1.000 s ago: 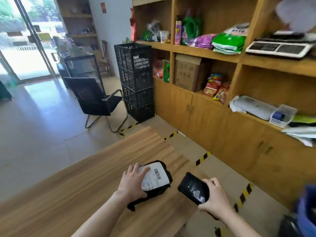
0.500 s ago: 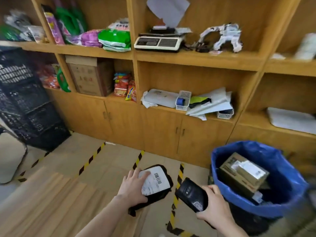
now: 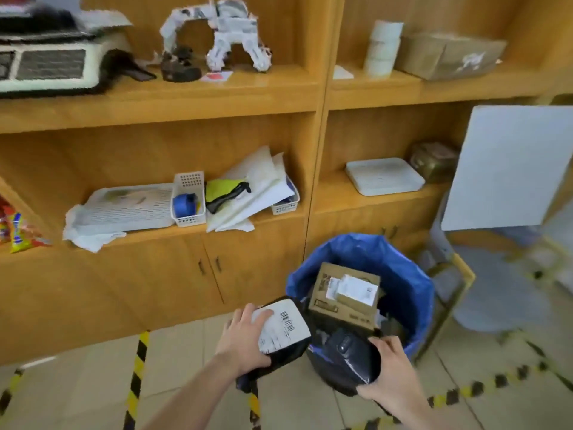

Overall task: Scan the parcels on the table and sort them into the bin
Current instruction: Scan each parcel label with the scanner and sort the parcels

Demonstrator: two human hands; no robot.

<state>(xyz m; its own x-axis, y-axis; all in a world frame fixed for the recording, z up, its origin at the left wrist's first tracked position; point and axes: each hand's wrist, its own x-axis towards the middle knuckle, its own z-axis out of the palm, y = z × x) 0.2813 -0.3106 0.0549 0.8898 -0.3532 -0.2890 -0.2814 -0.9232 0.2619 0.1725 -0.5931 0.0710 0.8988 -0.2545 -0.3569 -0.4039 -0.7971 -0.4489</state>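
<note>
Head view: your left hand grips the black parcel beside the blue bin. Your right hand curls around the black scanner over the bin's edge.

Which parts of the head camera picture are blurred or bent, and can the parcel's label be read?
Head view: the right side is motion-smeared, notably the floor tape and white board; shelf edges bow from the wide lens; the label on the black parcel shows a barcode, its text too soft to read; lighting is even.
</note>
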